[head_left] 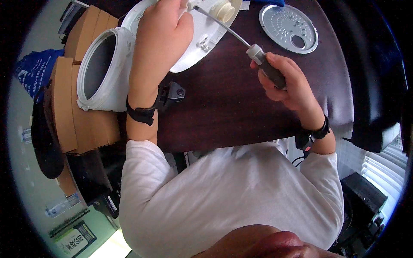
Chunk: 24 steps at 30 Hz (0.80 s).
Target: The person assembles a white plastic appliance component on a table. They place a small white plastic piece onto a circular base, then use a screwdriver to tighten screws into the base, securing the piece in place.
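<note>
My right hand (pixel 286 79) is closed around the grey handle of a screwdriver (pixel 267 69). Its metal shaft slants up and left, and the tip meets a small white part (pixel 192 4) at the upper edge of the view. My left hand (pixel 165 32) is over a white rounded plastic housing (pixel 189 58), with its fingers closed at that small part and partly cut off by the picture's edge. On the housing are a cream-coloured round fitting (pixel 224 11) and a small metal bracket (pixel 205 44).
A round perforated metal plate (pixel 279 26) lies on the dark table (pixel 223 99) at the far right. To the left, a white bucket-like piece with a dark opening (pixel 101 64) leans by cardboard boxes (pixel 64 103). A blue printed bag (pixel 36 71) is beyond them.
</note>
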Motion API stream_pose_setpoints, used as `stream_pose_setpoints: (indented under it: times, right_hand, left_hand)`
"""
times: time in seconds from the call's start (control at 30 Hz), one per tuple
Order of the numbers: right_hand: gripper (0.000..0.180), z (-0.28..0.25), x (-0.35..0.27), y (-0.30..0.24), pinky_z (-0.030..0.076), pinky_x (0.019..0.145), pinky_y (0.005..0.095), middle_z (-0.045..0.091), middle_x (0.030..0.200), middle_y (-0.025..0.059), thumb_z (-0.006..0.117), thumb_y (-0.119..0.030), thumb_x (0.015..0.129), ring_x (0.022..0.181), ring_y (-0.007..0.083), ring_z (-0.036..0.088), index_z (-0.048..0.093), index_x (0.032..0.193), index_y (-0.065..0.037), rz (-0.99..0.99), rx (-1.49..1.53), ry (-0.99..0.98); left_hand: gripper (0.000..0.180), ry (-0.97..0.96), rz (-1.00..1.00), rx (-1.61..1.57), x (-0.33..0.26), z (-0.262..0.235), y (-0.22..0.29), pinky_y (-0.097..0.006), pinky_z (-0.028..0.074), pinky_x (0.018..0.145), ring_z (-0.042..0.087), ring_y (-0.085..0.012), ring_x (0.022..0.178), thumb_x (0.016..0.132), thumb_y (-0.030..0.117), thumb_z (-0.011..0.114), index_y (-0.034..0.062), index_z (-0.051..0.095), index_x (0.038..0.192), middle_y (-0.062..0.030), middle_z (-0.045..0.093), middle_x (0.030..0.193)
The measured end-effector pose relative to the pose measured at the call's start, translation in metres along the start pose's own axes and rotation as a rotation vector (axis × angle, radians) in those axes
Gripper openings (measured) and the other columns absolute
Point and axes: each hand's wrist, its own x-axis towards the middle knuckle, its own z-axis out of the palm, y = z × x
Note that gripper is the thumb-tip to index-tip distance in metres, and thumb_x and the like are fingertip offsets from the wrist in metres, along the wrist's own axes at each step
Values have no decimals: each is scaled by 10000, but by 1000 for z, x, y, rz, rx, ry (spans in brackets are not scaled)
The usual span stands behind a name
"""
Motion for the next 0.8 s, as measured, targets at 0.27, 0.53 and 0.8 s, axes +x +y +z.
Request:
stream_pose_setpoints:
  times: [0.27, 0.53, 0.8]
  right_hand:
    - [399, -1, 0, 2, 173, 314, 195, 423, 567, -17, 388, -363, 939, 361, 32, 264, 525, 1009, 6, 38, 51, -44]
    - [375, -9, 5, 7, 175, 293, 177, 429, 566, -32, 350, -359, 949, 343, 26, 246, 490, 1021, -19, 201, 414, -237]
    - [398, -17, 7, 2, 204, 250, 168, 435, 605, 14, 309, -350, 965, 325, 34, 261, 454, 1056, 10, 372, 849, -454]
  left_hand:
    - [479, -42, -125, 69, -1, -4, 21, -340, 414, 899, 559, -327, 1040, 744, -78, 388, 14, 470, 1207, -227, 578, 1066]
    - [461, -26, -178, 113, 0, -1, 28, -352, 395, 943, 530, -325, 1095, 774, -68, 394, 19, 464, 1222, -229, 555, 1129]
    - [488, -7, -92, 106, -1, 1, 9, -365, 385, 953, 525, -334, 1100, 768, -68, 391, 16, 438, 1246, -244, 545, 1140]
